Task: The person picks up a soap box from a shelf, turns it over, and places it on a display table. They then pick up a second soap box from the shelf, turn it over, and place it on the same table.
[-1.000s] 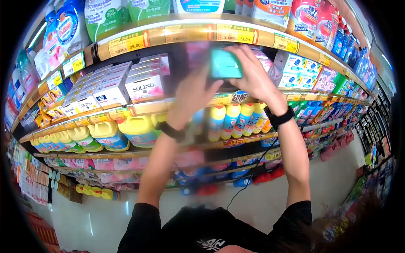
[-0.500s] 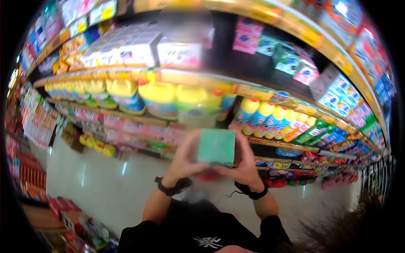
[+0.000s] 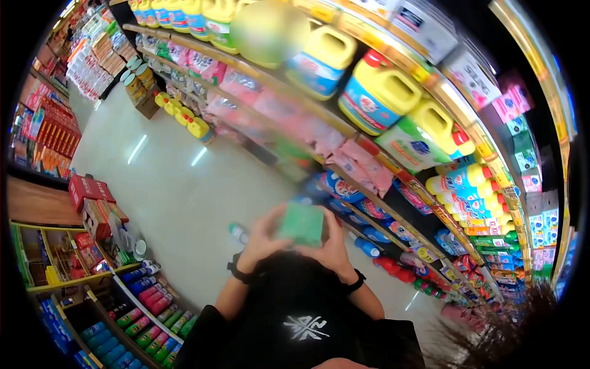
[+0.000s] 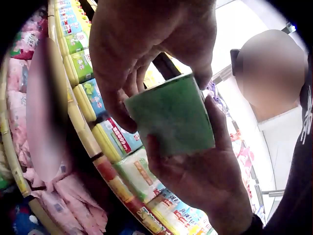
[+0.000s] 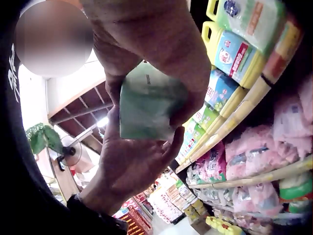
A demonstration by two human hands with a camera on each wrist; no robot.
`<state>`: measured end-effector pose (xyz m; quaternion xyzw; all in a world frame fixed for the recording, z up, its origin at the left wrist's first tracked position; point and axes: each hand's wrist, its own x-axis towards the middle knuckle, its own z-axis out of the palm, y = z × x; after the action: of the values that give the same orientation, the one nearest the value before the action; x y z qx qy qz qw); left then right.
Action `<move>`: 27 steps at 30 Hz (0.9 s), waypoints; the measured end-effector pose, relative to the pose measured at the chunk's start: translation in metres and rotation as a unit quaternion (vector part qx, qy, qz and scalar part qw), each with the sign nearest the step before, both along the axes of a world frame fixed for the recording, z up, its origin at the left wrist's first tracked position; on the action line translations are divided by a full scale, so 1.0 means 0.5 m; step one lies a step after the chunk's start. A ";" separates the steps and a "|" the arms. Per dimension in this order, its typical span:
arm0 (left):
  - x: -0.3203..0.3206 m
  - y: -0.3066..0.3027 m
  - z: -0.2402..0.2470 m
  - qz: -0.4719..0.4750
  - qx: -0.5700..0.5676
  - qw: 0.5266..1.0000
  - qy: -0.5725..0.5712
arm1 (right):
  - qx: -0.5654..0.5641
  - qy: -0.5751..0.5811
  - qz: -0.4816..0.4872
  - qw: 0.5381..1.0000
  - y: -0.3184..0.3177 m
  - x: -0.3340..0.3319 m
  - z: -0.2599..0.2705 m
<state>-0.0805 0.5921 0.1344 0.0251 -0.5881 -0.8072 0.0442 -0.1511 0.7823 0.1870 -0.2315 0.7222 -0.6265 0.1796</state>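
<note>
A small green box (image 3: 302,224) is held between both hands in front of the black shirt. The left hand (image 3: 261,238) grips its left side, and the right hand (image 3: 332,247) grips the opposite side. In the left wrist view, the left hand (image 4: 151,34) reaches in from the top, and fingers of the right hand (image 4: 200,178) curl up from below around the box (image 4: 173,117). The right wrist view has a plain pale-green face of the box (image 5: 146,110) between the right hand (image 5: 151,39) above and the left hand (image 5: 134,166) below.
Shelves on the right carry yellow jugs (image 3: 381,92), pink packs (image 3: 295,117) and yellow bottles (image 3: 464,190). Lower left stands another shelf (image 3: 117,280) with coloured cans. Tiled floor (image 3: 166,184) lies between, with yellow bottles (image 3: 196,127) by the shelf's foot.
The green box has come down from the upper shelf to chest height, first into both hands near the lower shelves. The head view has turned left and downward toward the aisle.
</note>
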 end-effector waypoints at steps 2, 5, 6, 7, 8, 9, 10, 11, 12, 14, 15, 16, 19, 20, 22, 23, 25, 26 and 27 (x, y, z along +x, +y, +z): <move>0.009 -0.060 -0.022 0.020 -0.017 1.000 -0.009 | 0.011 -0.017 0.008 1.000 -0.064 0.003 -0.021; 0.039 -0.168 -0.014 0.017 0.012 0.999 -0.036 | 0.031 -0.046 0.032 0.998 -0.172 0.008 -0.031; 0.048 -0.206 -0.013 0.016 0.015 0.999 -0.036 | 0.015 -0.058 0.037 0.998 -0.210 0.010 -0.041; 0.057 -0.243 -0.011 0.015 0.019 0.999 -0.037 | -0.002 -0.071 0.043 0.997 -0.248 0.011 -0.057; 0.068 -0.281 -0.018 0.022 0.005 0.999 -0.029 | -0.019 -0.084 0.052 0.995 -0.290 0.012 -0.063; 0.083 -0.319 -0.022 0.030 -0.009 0.999 -0.020 | -0.005 -0.080 0.075 0.994 -0.326 0.013 -0.057; 0.102 -0.354 -0.024 0.043 -0.003 0.999 -0.025 | -0.006 -0.091 0.082 0.992 -0.368 0.024 -0.055; 0.119 -0.386 -0.022 0.059 0.003 0.998 -0.028 | -0.006 -0.101 0.090 0.991 -0.409 0.035 -0.056; 0.137 -0.418 -0.022 0.075 0.009 0.997 -0.032 | -0.006 -0.112 0.100 0.989 -0.449 0.045 -0.056; 0.175 -0.484 -0.032 0.103 0.002 0.994 -0.033 | -0.019 -0.122 0.138 0.983 -0.530 0.064 -0.045; 0.195 -0.514 -0.036 0.118 0.000 0.992 -0.034 | -0.024 -0.129 0.156 0.979 -0.567 0.073 -0.042; 0.215 -0.539 -0.038 0.129 0.003 0.991 -0.044 | -0.021 -0.148 0.166 0.975 -0.601 0.084 -0.046; 0.261 -0.619 -0.049 0.169 -0.017 0.983 -0.064 | 0.014 -0.150 0.223 0.963 -0.703 0.091 -0.069; 0.281 -0.634 -0.069 0.184 -0.040 0.979 -0.075 | 0.045 -0.120 0.257 0.958 -0.732 0.092 -0.083; 0.316 -0.665 -0.094 0.198 -0.066 0.974 -0.085 | 0.064 -0.119 0.301 0.944 -0.780 0.102 -0.124; 0.330 -0.680 -0.101 0.207 -0.060 0.972 -0.091 | 0.093 -0.099 0.320 0.938 -0.803 0.104 -0.135; 0.351 -0.707 -0.106 0.224 -0.043 0.969 -0.097 | 0.130 -0.081 0.357 0.922 -0.858 0.110 -0.141; 0.359 -0.719 -0.116 0.239 -0.068 0.963 -0.106 | 0.141 -0.084 0.375 0.912 -0.885 0.116 -0.133; 0.363 -0.734 -0.132 0.251 -0.093 0.957 -0.115 | 0.152 -0.088 0.391 0.904 -0.913 0.119 -0.130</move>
<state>0.1012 0.2252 0.0685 0.2603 -0.6365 -0.7035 0.1793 -0.0915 0.3260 0.1220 -0.4094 0.6413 -0.4065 0.5058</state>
